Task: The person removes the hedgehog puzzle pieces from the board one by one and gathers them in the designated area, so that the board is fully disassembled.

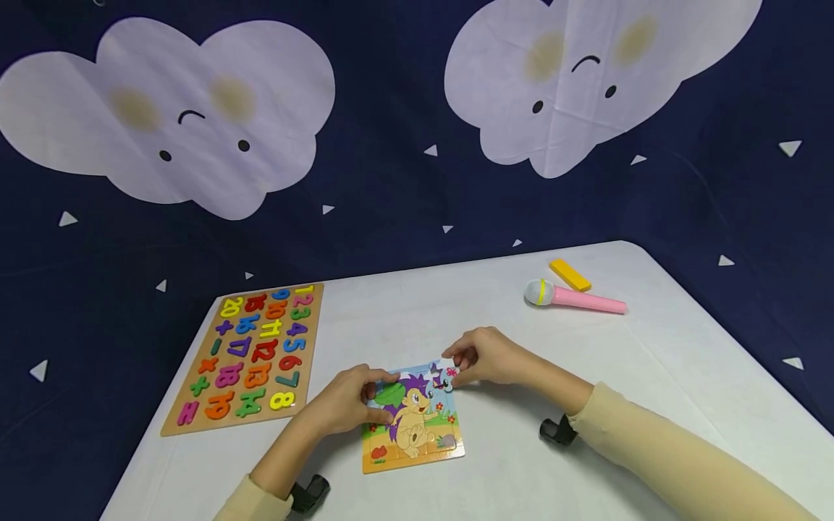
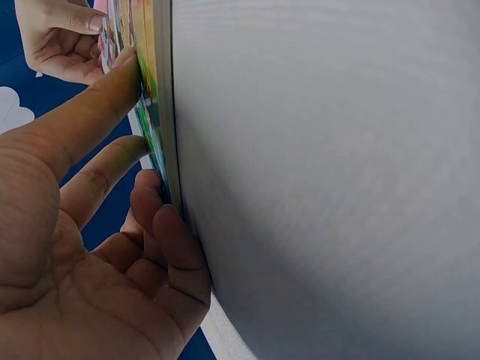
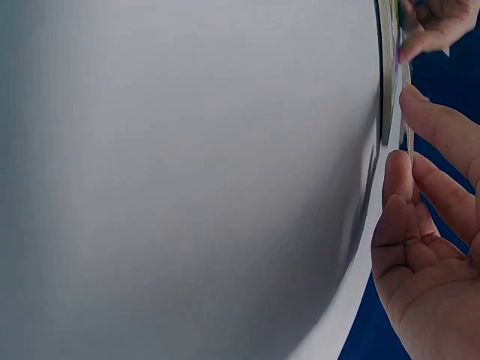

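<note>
A small jigsaw puzzle [image 1: 417,427] with a purple-spined hedgehog picture lies flat on the white table. My left hand [image 1: 343,402] holds its left side, thumb and forefinger on the picture; in the left wrist view the other fingers of the left hand [image 2: 112,247] curl against the puzzle's edge [image 2: 166,112]. At the upper right corner my right hand [image 1: 491,356] pinches a puzzle piece [image 1: 449,370] bearing a pink flower and part of a blue figure. The right wrist view shows this thin piece [image 3: 409,146] edge-on between thumb and fingers, tilted up from the board.
A wooden number board [image 1: 244,358] with colourful digits and signs lies to the left. At the back right are a pink toy microphone [image 1: 576,298] and a yellow block [image 1: 570,276]. A dark blue cloth [image 1: 391,145] with clouds hangs behind the table [image 1: 521,463].
</note>
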`<action>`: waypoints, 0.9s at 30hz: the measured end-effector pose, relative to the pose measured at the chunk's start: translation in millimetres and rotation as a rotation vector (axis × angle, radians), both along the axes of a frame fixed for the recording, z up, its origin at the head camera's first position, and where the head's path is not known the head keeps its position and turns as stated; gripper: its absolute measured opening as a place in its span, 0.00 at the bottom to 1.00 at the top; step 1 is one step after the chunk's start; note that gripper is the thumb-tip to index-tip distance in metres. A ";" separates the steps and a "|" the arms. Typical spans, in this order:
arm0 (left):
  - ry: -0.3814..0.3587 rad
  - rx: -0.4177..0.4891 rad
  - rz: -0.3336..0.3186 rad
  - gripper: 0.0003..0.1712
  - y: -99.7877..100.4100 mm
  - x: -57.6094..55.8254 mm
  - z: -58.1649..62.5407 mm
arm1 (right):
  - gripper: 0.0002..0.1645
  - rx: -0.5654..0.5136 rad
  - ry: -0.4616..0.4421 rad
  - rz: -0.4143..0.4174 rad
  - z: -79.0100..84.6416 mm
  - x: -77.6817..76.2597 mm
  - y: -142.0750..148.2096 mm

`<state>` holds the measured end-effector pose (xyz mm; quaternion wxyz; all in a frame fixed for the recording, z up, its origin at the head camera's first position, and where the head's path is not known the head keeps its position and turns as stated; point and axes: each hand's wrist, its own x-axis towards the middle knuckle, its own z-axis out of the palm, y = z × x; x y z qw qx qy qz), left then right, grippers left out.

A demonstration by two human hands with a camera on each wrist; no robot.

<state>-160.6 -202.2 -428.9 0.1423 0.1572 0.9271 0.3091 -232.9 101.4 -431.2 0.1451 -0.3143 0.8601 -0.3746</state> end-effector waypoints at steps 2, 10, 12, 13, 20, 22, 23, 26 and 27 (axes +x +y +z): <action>-0.003 0.003 0.002 0.34 0.1 -0.3 -0.5 | 0.27 -0.008 -0.001 -0.003 0.8 -1.8 7.8; -0.014 0.018 0.005 0.34 0.0 -0.3 -0.6 | 0.27 -0.034 0.007 -0.046 0.5 -10.1 49.8; -0.014 0.020 0.007 0.34 -0.1 -0.2 -0.8 | 0.28 -0.040 0.007 -0.061 0.7 -11.1 61.9; -0.014 0.020 0.009 0.34 -0.1 -0.1 -1.0 | 0.28 -0.044 0.007 -0.068 0.5 -11.7 68.1; -0.014 0.025 0.014 0.33 0.0 0.4 -1.2 | 0.28 -0.066 -0.020 -0.110 1.2 -12.4 110.6; -0.012 0.023 0.010 0.33 0.1 0.4 -1.1 | 0.28 -0.063 -0.022 -0.122 2.0 -12.4 122.3; -0.011 0.022 0.009 0.33 0.2 0.4 -1.0 | 0.28 -0.057 -0.017 -0.125 2.2 -12.4 128.1; -0.010 0.020 0.008 0.33 0.3 0.3 -0.8 | 0.29 -0.043 0.009 -0.131 2.6 -12.8 144.6; -0.008 0.019 0.008 0.33 0.3 0.3 -0.6 | 0.29 -0.040 0.013 -0.133 3.0 -12.9 149.8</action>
